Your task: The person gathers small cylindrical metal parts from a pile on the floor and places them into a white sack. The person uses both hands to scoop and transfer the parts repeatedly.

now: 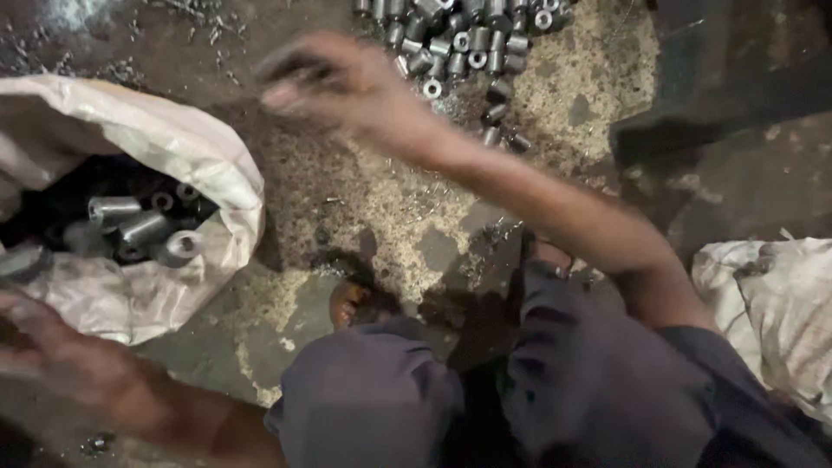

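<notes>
Reaching across, the right hand (pixel 325 82) is hanging blurred between sack (pixel 208 160) and sleeve pile (pixel 468 43), grip unreadable; the left hand (pixel 52 347) is resting at the sack's near rim, grasp unclear.

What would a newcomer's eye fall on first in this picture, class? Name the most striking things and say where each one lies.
The right hand, blurred, stretches across the upper middle, just left of a heap of short metal cylinders on the gritty floor at the top. At the left, an open pale sack holds more such cylinders, and the left hand sits below it near the bottom corner. Whether either hand holds anything cannot be told.
</notes>
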